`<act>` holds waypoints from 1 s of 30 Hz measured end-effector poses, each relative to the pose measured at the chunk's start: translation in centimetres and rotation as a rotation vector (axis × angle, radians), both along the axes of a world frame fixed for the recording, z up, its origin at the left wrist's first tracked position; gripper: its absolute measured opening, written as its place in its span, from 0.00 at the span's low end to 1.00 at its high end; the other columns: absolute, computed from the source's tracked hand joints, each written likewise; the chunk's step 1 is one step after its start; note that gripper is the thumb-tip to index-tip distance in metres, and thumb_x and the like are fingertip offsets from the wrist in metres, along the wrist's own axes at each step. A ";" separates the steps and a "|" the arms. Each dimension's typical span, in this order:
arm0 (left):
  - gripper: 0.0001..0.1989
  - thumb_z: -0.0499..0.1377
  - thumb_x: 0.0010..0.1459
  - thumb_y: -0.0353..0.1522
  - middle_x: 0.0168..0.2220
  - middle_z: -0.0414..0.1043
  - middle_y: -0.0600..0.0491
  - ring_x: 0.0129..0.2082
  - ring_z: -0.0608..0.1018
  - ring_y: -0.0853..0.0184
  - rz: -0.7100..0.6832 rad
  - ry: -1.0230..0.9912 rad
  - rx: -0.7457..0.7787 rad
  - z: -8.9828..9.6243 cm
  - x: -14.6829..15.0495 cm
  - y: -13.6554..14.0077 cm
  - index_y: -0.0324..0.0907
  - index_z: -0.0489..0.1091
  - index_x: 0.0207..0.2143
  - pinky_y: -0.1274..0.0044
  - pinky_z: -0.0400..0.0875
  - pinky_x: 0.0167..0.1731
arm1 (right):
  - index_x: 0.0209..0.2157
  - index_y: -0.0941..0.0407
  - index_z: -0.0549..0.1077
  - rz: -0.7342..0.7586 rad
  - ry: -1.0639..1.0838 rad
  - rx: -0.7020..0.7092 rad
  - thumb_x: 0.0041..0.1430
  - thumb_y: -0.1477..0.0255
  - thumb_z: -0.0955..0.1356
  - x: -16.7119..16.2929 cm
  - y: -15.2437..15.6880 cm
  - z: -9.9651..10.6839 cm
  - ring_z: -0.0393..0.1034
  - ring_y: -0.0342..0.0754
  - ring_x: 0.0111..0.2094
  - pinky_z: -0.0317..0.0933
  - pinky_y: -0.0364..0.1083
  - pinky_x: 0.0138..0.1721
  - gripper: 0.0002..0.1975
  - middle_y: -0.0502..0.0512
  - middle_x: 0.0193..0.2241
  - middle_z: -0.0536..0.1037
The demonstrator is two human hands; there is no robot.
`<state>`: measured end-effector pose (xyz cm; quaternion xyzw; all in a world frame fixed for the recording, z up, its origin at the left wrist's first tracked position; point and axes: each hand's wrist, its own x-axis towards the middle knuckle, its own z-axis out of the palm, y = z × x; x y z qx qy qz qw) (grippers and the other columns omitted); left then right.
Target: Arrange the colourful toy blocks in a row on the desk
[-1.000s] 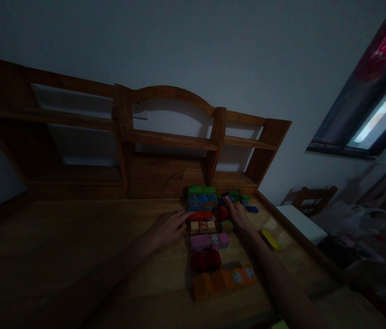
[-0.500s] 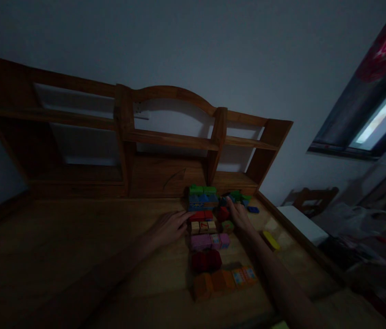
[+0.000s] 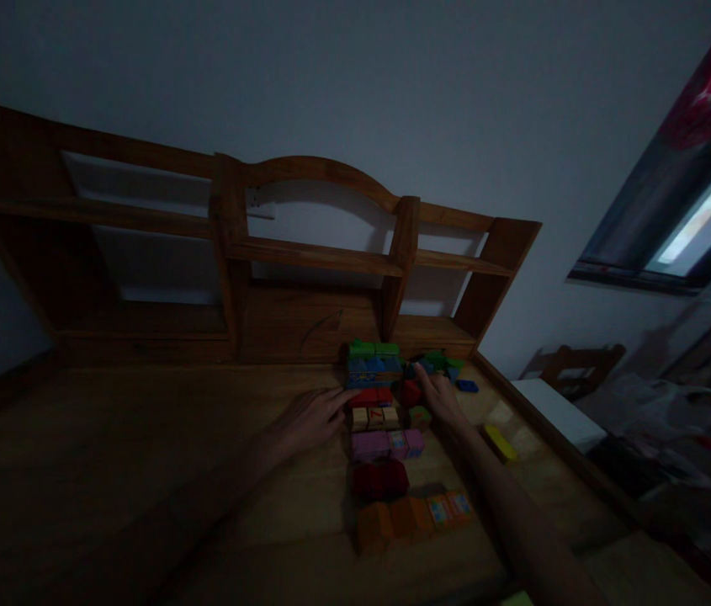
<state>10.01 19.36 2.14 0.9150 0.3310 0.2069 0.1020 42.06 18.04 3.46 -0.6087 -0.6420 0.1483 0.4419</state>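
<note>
Sorting seems underway: the left hand (image 3: 309, 418) rests flat and empty against the red block row (image 3: 370, 396) on the desk (image 3: 140, 471), while the right hand (image 3: 440, 396), fingers loosely spread, touches a dark red block (image 3: 410, 392), likely needing a firmer pinch.

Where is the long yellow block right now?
In the head view, the long yellow wooden block lies alone on the wooden desk, right of the right hand and its forearm, apart from the rows of coloured blocks, near the desk's right edge.
</note>
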 end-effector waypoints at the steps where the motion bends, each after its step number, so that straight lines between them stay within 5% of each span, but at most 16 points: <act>1: 0.26 0.48 0.69 0.33 0.58 0.72 0.51 0.54 0.76 0.61 -0.004 0.000 0.000 0.1 0.0 0.0 0.55 0.56 0.67 0.67 0.70 0.55 | 0.18 0.52 0.59 0.002 -0.001 0.000 0.64 0.42 0.58 0.0 0.0 0.0 0.58 0.46 0.22 0.50 0.45 0.25 0.32 0.51 0.18 0.65; 30: 0.27 0.49 0.68 0.32 0.58 0.72 0.51 0.54 0.76 0.61 -0.019 -0.011 0.008 -0.2 0.2 0.2 0.55 0.55 0.67 0.66 0.70 0.54 | 0.18 0.52 0.59 0.047 0.021 -0.016 0.63 0.42 0.59 0.0 0.1 0.0 0.59 0.46 0.23 0.51 0.44 0.25 0.32 0.50 0.18 0.66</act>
